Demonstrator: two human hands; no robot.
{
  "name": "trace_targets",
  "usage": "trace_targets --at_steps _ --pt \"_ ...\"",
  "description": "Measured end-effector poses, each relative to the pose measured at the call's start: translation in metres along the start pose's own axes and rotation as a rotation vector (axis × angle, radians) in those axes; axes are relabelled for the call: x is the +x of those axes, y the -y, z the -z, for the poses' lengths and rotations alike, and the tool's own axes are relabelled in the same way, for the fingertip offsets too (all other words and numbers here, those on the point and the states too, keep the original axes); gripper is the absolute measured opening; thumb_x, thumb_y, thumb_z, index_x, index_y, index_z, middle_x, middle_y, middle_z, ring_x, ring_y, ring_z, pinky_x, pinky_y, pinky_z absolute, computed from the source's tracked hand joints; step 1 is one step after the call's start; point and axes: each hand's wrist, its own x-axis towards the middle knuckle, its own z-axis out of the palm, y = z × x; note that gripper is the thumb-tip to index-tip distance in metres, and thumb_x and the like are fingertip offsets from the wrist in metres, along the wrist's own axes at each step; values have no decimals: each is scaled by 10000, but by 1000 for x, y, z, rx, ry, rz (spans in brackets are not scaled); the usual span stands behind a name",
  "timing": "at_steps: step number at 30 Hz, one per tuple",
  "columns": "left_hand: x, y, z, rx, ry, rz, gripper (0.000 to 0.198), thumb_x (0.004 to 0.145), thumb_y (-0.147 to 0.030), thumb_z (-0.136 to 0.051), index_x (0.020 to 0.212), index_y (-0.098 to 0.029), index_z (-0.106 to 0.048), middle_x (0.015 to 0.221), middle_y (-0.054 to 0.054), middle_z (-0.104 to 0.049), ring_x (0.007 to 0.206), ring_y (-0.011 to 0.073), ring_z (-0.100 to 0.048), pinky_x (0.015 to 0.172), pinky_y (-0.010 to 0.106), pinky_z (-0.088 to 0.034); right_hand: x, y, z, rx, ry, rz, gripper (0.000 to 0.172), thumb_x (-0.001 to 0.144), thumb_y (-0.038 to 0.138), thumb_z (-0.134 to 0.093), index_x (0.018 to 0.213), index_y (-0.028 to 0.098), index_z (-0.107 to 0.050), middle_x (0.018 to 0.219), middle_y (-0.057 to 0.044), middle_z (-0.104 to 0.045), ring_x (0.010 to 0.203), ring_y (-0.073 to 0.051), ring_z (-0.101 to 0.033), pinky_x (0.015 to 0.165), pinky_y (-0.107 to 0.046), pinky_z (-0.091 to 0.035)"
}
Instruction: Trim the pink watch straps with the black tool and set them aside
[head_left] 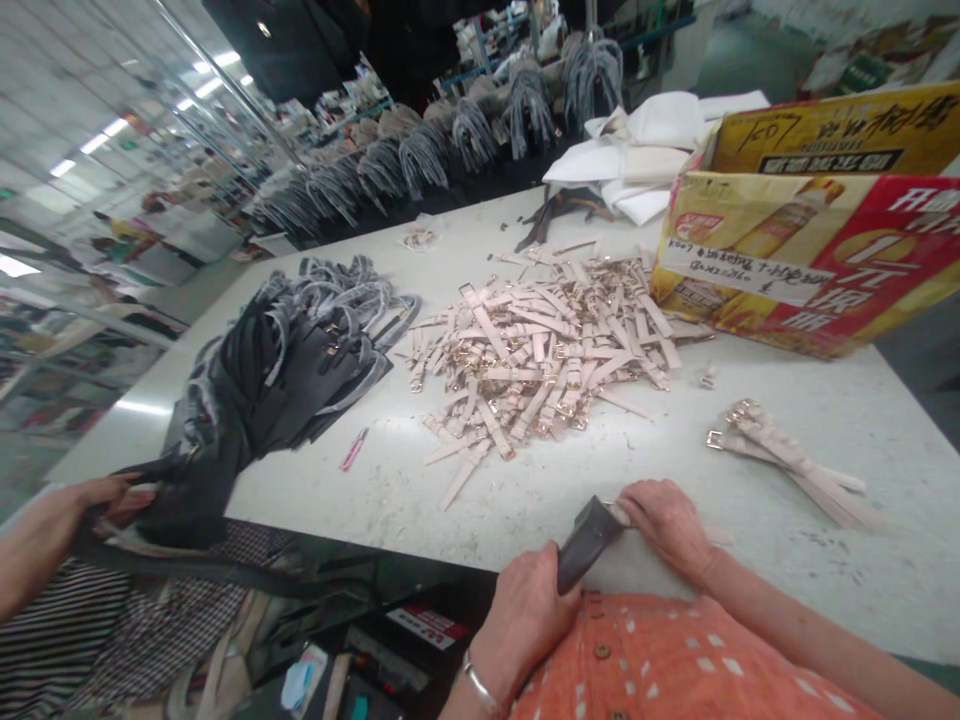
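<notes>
My left hand (525,610) grips the lower end of a dark grey strap piece (587,541) at the table's near edge. My right hand (667,525) rests on the table beside it, fingers pinching a pale beige strap (718,536) against the dark piece's upper end. A large heap of beige straps with gold buckles (551,355) lies in the middle of the white table (825,420). A small bundle of the same straps (787,460) lies to the right of my right hand.
A pile of black leather pieces with wrapped handles (285,360) sits at the left, where another person's hand (112,495) holds a black strap. A yellow and red cardboard box (810,260) stands at the right. A pink pen (354,449) lies near the black pile. White folded material (645,150) lies behind.
</notes>
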Motion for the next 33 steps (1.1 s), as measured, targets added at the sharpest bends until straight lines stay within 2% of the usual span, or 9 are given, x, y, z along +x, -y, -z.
trace_targets --at_steps 11,17,22,27,30,32,33 --pt "5 5 5 -96 3 28 317 817 -430 -462 955 -180 -600 945 86 -668 867 210 -615 687 262 -410 -2 3 9 115 1 35 218 894 202 -431 1039 176 -591 909 -84 -670 820 -206 -603 770 -363 -445" --pt "12 6 4 -92 -39 8 297 807 -378 -462 980 -174 -592 920 84 -673 845 200 -615 690 256 -409 0 5 6 131 16 64 193 891 211 -463 1035 175 -586 887 -87 -675 804 -204 -614 758 -358 -445" --pt "10 9 7 -78 -42 20 307 808 -410 -464 966 -182 -595 919 80 -677 835 197 -617 674 250 -403 1 3 5 159 14 54 168 899 224 -475 1004 187 -602 866 -75 -682 789 -197 -622 748 -347 -452" --pt "-1 10 13 -44 37 19 300 825 -389 -452 989 -184 -598 930 83 -676 864 208 -620 708 261 -408 2 2 7 173 30 32 181 907 233 -460 1006 193 -606 899 -79 -686 818 -205 -628 762 -367 -468" --pt "-5 6 18 -87 82 32 288 842 -390 -465 1019 -206 -601 977 82 -668 953 236 -604 802 300 -423 -3 5 7 192 40 6 196 906 251 -447 1013 227 -609 913 -72 -689 830 -217 -637 777 -404 -502" --pt "-7 3 26 -191 133 48 297 846 -410 -514 1063 -223 -594 1081 85 -635 1057 244 -562 888 330 -421 -6 8 4 215 -21 -10 213 887 272 -459 1028 299 -617 897 -52 -695 811 -232 -651 750 -429 -540" --pt "-8 2 32 -211 122 49 300 842 -425 -540 1062 -228 -597 1095 83 -625 1052 237 -562 886 341 -438 -6 8 0 224 -90 -16 230 864 293 -481 1032 363 -622 881 -39 -697 789 -249 -660 698 -441 -562"
